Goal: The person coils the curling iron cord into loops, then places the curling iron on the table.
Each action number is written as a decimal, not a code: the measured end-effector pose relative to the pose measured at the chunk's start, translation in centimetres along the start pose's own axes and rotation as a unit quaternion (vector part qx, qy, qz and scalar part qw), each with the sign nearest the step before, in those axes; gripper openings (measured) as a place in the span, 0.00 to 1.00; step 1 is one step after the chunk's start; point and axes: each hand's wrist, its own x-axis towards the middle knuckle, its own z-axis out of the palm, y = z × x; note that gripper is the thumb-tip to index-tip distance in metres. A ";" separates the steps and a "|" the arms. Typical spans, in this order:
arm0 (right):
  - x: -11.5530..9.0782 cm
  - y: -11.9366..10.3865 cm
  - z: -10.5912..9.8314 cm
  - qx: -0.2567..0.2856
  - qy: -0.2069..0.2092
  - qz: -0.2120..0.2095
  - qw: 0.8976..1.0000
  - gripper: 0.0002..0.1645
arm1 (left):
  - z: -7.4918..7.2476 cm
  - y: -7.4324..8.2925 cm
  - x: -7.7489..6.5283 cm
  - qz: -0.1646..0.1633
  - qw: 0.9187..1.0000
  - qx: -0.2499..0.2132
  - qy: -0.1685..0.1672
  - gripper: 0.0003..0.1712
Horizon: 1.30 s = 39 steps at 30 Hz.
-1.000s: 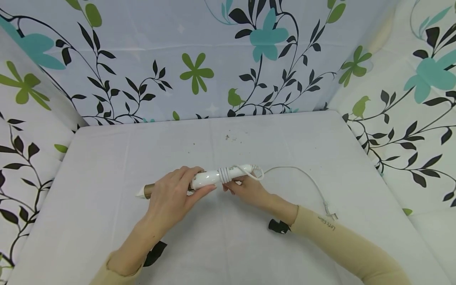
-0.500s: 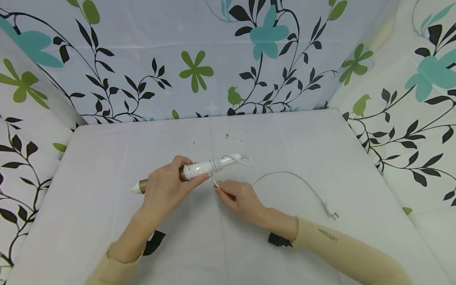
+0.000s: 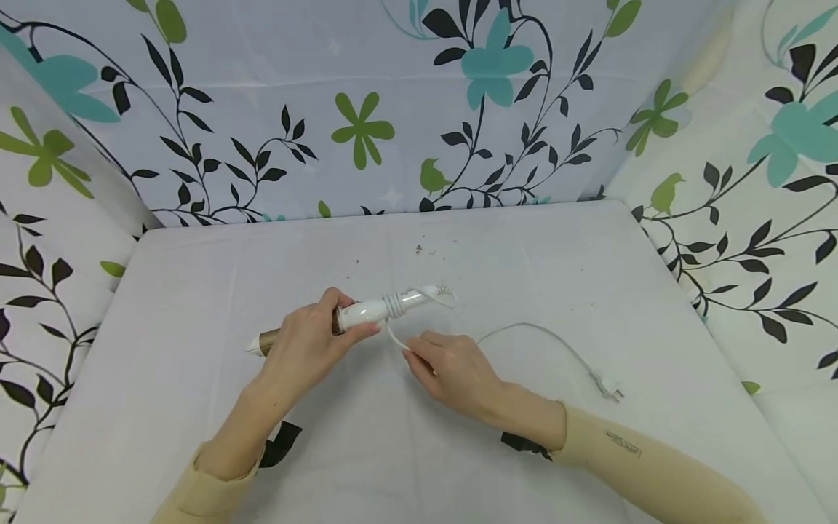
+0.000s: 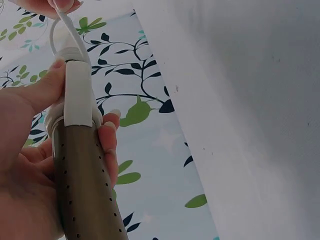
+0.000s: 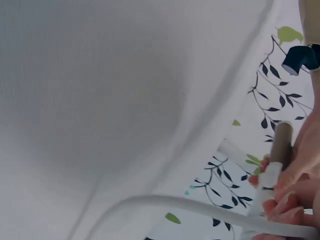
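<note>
A curling iron with a white handle and a bronze barrel is held above the table in the head view. My left hand grips it around the middle, thumb and fingers on either side. Small holes dot the bronze barrel in the left wrist view. The white power cord is coiled several turns around the handle. Just right of the handle, my right hand pinches a stretch of that cord. The cord's far end lies on the table with its plug.
A white cloth covers the table, with small dark specks near its back. Patterned curtains hang behind and at both sides. Black straps show at the wrists.
My right hand came out from beneath the handle toward me and right, drawing a length of cord away from the coil. The curling iron shifted slightly left and away from me.
</note>
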 end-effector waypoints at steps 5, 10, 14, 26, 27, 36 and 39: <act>0.6 0.2 -1.0 -0.089 -0.014 -0.067 0.994 0.08 | 0.0 0.0 -0.2 0.022 0.999 0.008 -0.036 0.24; 1.5 0.6 -2.3 -0.140 -0.009 -0.123 0.982 0.10 | 0.1 -0.2 -0.3 0.036 0.997 0.018 -0.064 0.22; 2.3 1.1 -3.3 -0.145 -0.010 -0.136 0.980 0.14 | 0.3 -0.4 -0.6 0.044 0.996 0.016 -0.079 0.20; 4.4 2.2 -4.9 -0.092 -0.112 -0.190 0.971 0.11 | 0.6 0.4 -1.6 0.100 0.989 0.032 -0.105 0.19; 4.6 2.3 -5.1 -0.076 -0.132 -0.190 0.970 0.09 | 0.7 0.4 -1.7 0.109 0.988 0.036 -0.101 0.20; 5.9 4.3 -6.2 0.066 -0.209 -0.122 0.968 0.02 | 0.7 0.2 -2.7 0.166 0.982 0.056 -0.065 0.22; 6.1 4.7 -6.1 0.096 -0.202 -0.113 0.968 0.06 | 0.7 0.3 -2.9 0.181 0.980 0.051 -0.063 0.23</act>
